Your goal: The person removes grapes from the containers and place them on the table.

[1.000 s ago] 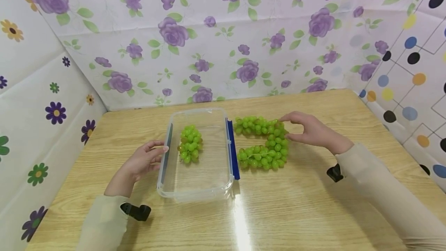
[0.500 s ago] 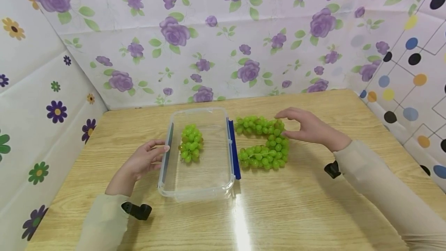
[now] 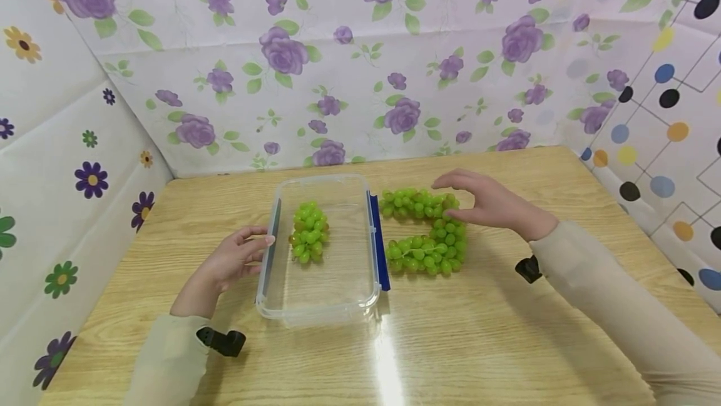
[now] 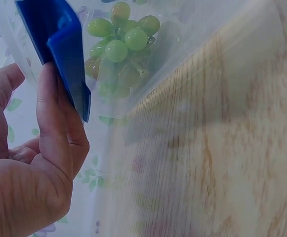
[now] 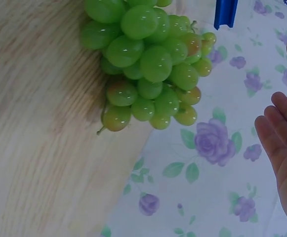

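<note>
A clear plastic food container (image 3: 332,287) with blue side latches stands on the table, a bunch of green grapes (image 3: 309,233) inside it. My left hand (image 3: 233,262) pinches its left wall, thumb at the rim and fingers outside, by the blue latch (image 4: 66,54) in the left wrist view. More green grapes (image 3: 425,254) lie right of the container in a C-shaped group, close to its right latch (image 3: 378,243). Over the upper right part of that group hovers my right hand (image 3: 490,203), thumb and fingers spread apart, holding nothing. The right wrist view shows these grapes (image 5: 153,64) apart from the fingers.
The wooden table (image 3: 450,343) meets a flowered cloth wall (image 3: 338,81) at the back. Patterned cloth walls also rise on the left (image 3: 62,206) and the right (image 3: 648,137). Each sleeve carries a black wrist camera (image 3: 222,341).
My right hand has moved left and slightly up, from the right edge of the loose grapes to above them. The left hand and the container stay in place.
</note>
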Demonstrator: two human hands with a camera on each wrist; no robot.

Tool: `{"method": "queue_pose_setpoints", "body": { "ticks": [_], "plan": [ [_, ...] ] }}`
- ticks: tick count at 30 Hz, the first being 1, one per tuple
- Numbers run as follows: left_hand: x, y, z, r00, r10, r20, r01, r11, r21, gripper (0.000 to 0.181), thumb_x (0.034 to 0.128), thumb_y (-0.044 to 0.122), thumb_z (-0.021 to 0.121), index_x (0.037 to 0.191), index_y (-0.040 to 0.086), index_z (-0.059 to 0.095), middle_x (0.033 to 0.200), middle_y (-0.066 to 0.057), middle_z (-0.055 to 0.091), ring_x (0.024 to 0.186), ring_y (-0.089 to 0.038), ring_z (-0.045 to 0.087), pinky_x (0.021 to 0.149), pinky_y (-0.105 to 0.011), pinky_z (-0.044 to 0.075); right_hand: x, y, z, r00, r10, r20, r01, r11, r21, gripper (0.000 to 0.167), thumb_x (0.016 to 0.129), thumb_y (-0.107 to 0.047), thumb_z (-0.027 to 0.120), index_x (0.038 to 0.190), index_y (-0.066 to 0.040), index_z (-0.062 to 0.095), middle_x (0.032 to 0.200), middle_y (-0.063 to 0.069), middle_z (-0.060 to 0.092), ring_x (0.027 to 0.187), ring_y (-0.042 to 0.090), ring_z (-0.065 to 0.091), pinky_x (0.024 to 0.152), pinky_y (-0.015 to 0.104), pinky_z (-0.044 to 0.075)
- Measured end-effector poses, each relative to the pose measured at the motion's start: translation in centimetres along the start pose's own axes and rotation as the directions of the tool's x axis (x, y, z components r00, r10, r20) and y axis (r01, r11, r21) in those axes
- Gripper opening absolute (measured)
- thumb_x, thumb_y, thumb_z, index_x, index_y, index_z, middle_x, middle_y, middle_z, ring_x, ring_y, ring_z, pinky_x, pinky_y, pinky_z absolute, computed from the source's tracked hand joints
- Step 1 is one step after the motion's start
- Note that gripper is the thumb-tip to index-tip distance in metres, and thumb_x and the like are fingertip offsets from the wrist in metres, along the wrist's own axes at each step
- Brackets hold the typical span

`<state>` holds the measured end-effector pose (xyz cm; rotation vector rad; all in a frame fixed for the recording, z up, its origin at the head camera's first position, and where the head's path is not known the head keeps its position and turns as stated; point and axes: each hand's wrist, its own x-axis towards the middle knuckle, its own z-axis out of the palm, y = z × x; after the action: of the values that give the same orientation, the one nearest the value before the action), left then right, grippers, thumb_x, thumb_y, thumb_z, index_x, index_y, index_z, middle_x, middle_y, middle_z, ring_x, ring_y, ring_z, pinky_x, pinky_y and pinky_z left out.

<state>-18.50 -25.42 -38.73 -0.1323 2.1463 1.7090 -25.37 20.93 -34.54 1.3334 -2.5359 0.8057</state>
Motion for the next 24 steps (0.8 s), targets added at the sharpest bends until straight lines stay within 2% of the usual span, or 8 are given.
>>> {"method": "queue_pose_setpoints", "body": {
  "ticks": [7, 17, 24],
  "plan": [
    [0.0, 0.1, 0.1, 1.000, -0.007, -0.011, 0.007, 1.000, 0.000, 0.064, 0.0959, 0.035, 0.057, 0.143, 0.003, 0.028, 0.106, 0.003, 0.052, 0.085, -0.006, 0.058, 0.067, -0.019, 0.052, 1.4, -0.8, -0.2, 0.999, -0.033, 0.030, 0.033, 0.999, -0.019, 0.045, 0.082, -0.003, 0.072, 0.124, -0.004, 0.058, 0.123, 0.014, 0.059, 0.113, 0.031, 0.055, 0.092, 0.050, 0.046],
    [0.0, 0.2, 0.0, 1.000, -0.006, -0.002, 0.006, 1.000, -0.011, 0.062, 0.0962, 0.033, 0.056, 0.143, 0.004, 0.029, 0.104, 0.003, 0.054, 0.082, -0.006, 0.060, 0.064, -0.019, 0.051, 2.8, -1.8, 0.1, 0.996, -0.056, 0.066, 0.055, 0.998, 0.009, 0.045, 0.083, -0.006, 0.072, 0.126, -0.005, 0.057, 0.125, 0.013, 0.058, 0.117, 0.031, 0.053, 0.096, 0.049, 0.044],
    [0.0, 0.2, 0.0, 1.000, 0.002, -0.005, -0.002, 1.000, -0.008, 0.063, 0.0959, 0.033, 0.057, 0.144, 0.002, 0.028, 0.102, 0.003, 0.055, 0.082, -0.007, 0.060, 0.065, -0.019, 0.052, 3.9, -2.7, 0.2, 0.991, -0.103, 0.082, 0.103, 0.995, 0.010, 0.046, 0.081, -0.004, 0.073, 0.125, -0.003, 0.058, 0.124, 0.013, 0.059, 0.117, 0.030, 0.053, 0.098, 0.047, 0.044]
  ]
}}
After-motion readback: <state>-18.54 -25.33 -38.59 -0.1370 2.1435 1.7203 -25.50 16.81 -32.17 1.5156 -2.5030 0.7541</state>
